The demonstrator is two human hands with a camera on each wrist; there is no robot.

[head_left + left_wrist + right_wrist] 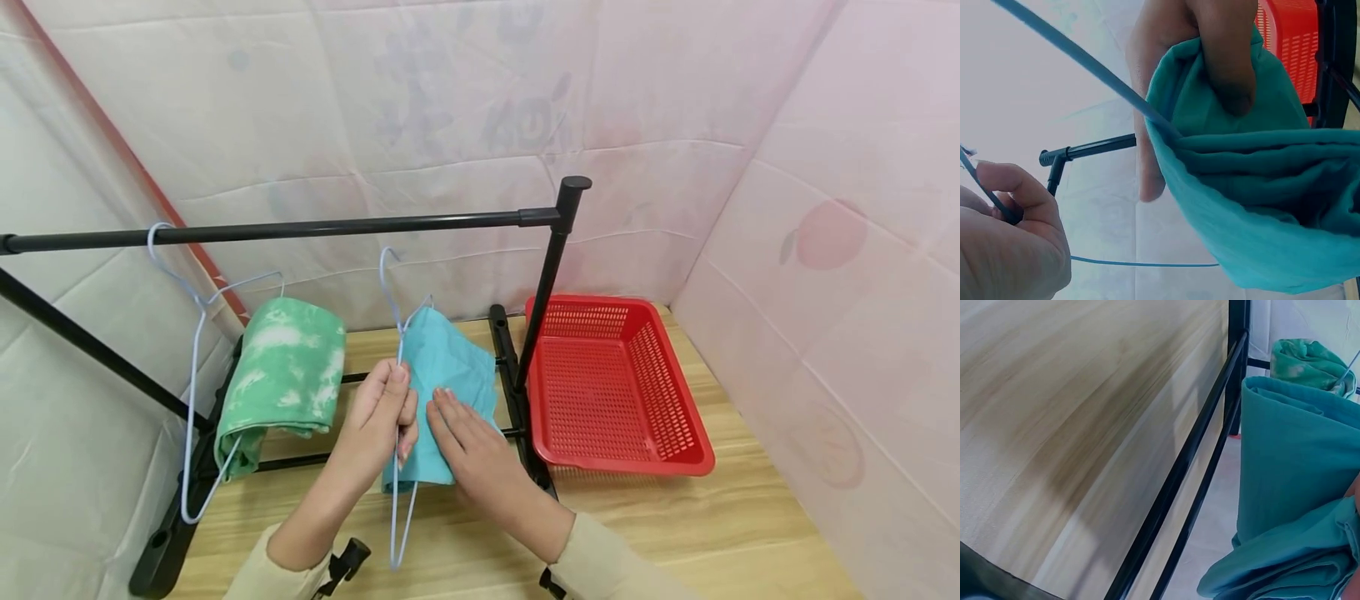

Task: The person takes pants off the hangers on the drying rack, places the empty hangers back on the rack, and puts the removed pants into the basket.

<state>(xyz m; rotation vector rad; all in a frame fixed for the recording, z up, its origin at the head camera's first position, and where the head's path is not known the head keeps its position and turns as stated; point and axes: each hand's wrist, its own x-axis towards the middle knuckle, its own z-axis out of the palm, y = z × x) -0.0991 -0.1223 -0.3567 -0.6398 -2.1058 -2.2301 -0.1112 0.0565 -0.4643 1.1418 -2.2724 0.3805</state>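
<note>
A folded turquoise cloth (456, 354) hangs over the lower bar of a light-blue hanger (393, 500). Its hook (386, 262) appears apart from the black rail (360, 225). My left hand (381, 408) grips one side wire of the hanger, fingers curled round it. On the cloth's right side lies my right hand (476, 450), fingers fairly straight; the left wrist view shows its thumb (1229, 62) on the opposite face, so a fold is pinched between. To the left, a green and white tie-dye cloth (288, 358) is folded over another hanger (191, 400) hooked on the rail.
A red plastic basket (693, 433) stands on the wooden table (750, 517), right of the rack's upright (547, 283). Black lower bars (1172, 481) run between the rack's feet. Pale printed sheets (450, 108) enclose the back and sides.
</note>
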